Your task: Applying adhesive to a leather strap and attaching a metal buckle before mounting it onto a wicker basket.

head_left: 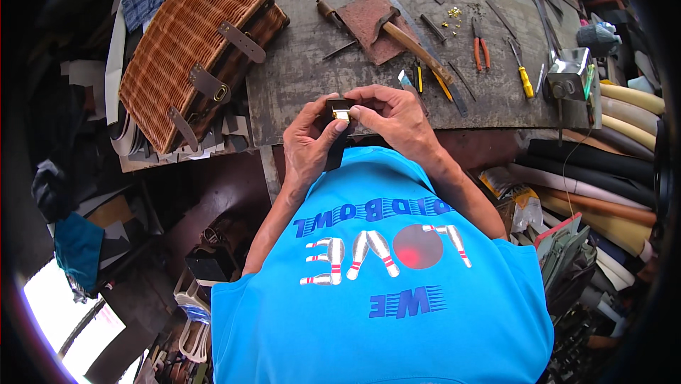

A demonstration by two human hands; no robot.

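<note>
Grey workbench (298,79), far centre. Wicker case (191,43) with leather straps, far left. Rolled sheets (603,171), right. Hammer (415,43) on brown pad, far of hands. Left hand (306,144) and right hand (390,120), fingers pinched on small brass-and-dark fitting (341,112) with dark strap (335,150), near bench edge.

1. Both forearms come up from the bottom, bare below blue short sleeves, elbows out wide.
2. Left hand (306,144) is curled, thumb up top, fingers pinched shut.
3. Right hand (391,120) meets it at the fingertips, also pinched, wrist bent inward.
4. Hands touching, held close to the chest.
</note>
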